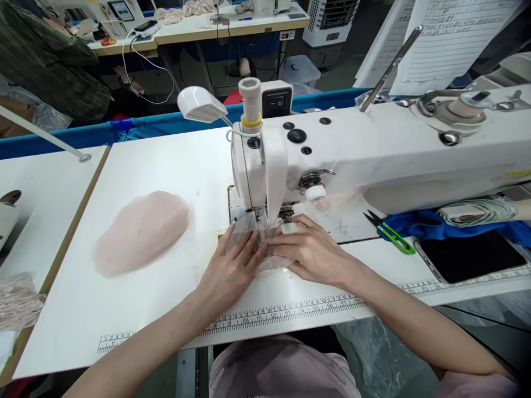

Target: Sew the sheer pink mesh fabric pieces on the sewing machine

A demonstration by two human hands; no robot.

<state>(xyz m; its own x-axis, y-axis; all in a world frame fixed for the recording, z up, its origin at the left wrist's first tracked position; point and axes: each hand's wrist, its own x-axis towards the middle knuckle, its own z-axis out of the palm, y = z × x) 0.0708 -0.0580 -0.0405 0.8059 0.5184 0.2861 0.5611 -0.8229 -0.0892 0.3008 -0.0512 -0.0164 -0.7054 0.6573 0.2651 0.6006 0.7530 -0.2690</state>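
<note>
Centre: cloth (pixel 272 263) under the spread left hand (pixel 228 275) could be puckered if tugged by the right hand (pixel 314 251) (grip unclear).

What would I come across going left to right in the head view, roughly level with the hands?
Bundle of pale strings, pale pink fabric, left hand, right hand, green-handled snips, dark-screened phone.

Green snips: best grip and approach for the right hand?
Probably by the green handles, right hand coming from the near edge of the table: the dark blades point away toward the sewing machine, and blue cloth crowds the far side.
</note>
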